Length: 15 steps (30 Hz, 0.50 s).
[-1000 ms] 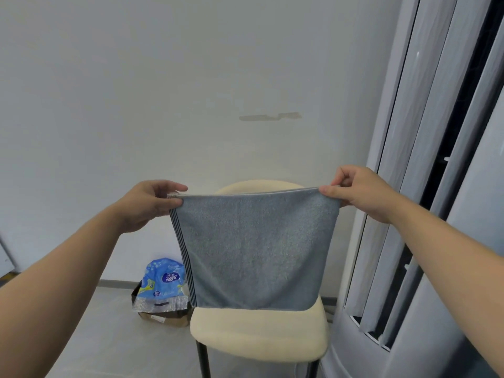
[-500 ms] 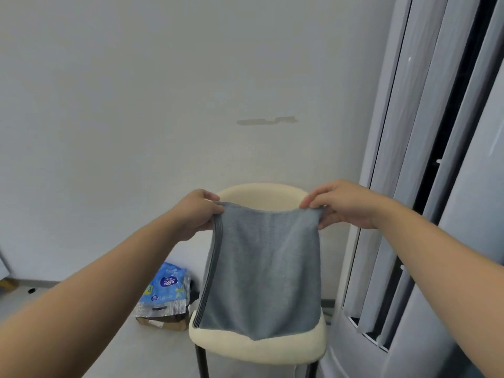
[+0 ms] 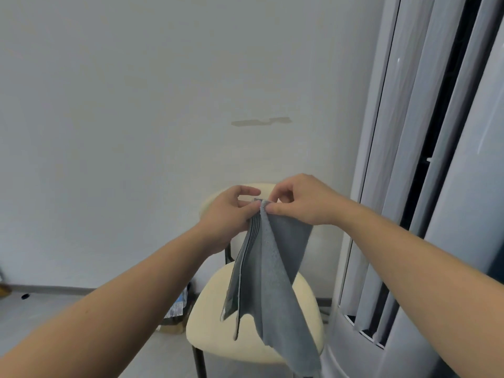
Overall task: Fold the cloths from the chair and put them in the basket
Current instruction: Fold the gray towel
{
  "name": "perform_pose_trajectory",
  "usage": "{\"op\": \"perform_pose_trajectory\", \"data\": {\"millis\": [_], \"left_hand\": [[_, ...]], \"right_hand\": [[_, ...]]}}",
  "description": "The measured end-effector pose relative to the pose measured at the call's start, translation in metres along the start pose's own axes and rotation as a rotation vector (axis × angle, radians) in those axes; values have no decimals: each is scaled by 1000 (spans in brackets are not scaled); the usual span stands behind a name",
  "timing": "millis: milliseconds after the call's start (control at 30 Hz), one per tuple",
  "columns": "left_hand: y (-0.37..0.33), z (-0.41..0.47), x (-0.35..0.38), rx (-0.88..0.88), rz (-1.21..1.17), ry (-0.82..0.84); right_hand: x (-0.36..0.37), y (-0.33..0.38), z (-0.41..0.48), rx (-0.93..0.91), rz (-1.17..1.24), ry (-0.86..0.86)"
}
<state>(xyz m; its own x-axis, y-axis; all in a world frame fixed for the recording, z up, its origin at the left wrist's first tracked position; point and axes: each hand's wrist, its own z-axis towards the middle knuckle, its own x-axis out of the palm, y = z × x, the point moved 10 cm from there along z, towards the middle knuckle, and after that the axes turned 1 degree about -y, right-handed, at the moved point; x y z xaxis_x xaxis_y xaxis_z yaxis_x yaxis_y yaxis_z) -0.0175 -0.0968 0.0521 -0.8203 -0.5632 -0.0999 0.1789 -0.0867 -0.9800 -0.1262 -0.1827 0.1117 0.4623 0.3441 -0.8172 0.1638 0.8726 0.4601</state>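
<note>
The grey-blue terry cloth with a striped edge (image 3: 272, 268) hangs in the air at the centre of the view, doubled lengthwise and trailing toward 6 o'clock in front of the cream padded chair with black legs (image 3: 207, 323). Its top corners meet between the two hands. The left hand (image 3: 229, 214) pinches the striped edge from 9 o'clock and the right hand (image 3: 305, 203) pinches the other corner from 3 o'clock, so each grip is clenched on the cloth. The likely trouble is a skewed fold: the layers hang unevenly, the 5 o'clock tail reaching lower than the 7 o'clock one, and pressing them flat like this would probably set a crooked crease. Passing both corners into one hand is also risky, since a loose pinch could let one layer slide free and drop onto the seat. The long tail might catch the seat edge and drag the fold open. The basket is not in view, so I cannot tell its contents. At 7 o'clock of the chair a small brown cardboard box (image 3: 170, 327) sits on the grey floor (image 3: 41, 309), holding a blue printed packet (image 3: 178, 305), both partly hidden by the left forearm. A tall grey ribbed column (image 3: 409, 186) stands at 3 o'clock.
</note>
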Motion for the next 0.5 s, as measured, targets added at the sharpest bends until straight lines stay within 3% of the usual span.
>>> {"op": "perform_pose_trajectory", "data": {"millis": [167,367,433,500], "left_hand": [[3,-2,14,-12,-95,50],[4,-2,14,74,42,158],[6,0,12,67,25,185],[3,3,6,73,22,171]], "right_hand": [[5,-7,1,9,-12,-46],[1,-18,0,50,70,-82],[1,-22,-3,74,71,-45],[14,-28,-9,109,-19,114]]}}
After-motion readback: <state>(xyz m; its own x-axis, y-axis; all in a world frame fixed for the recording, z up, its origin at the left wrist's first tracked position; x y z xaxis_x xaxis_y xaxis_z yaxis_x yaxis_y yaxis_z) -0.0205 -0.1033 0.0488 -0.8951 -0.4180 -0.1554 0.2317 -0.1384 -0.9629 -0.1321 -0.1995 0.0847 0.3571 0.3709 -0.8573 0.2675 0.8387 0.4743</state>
